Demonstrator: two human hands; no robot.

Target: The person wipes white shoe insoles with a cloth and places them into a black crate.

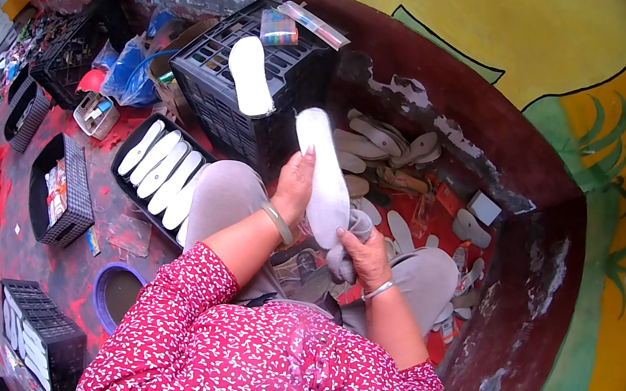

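Note:
My left hand [295,188] is closed around the edge of a white shoe sole [322,160], which tilts upright over my lap. In my right hand [369,262] a bunched grey cloth [340,265] is gripped, pressed close to the lower end of that sole. Another white sole [250,75] lies on an upturned black plastic crate [279,126] in front of me. By my left knee stands a black tray [125,156] with several white soles [161,153] in a row.
Loose soles [376,136] are heaped by the wall beyond my knees, beside a small white box [484,208]. To the left are a purple-rimmed basin [99,294] of murky liquid, a patterned basket [75,195] and a black crate [41,333]. A maroon wall [528,180] curves along the right.

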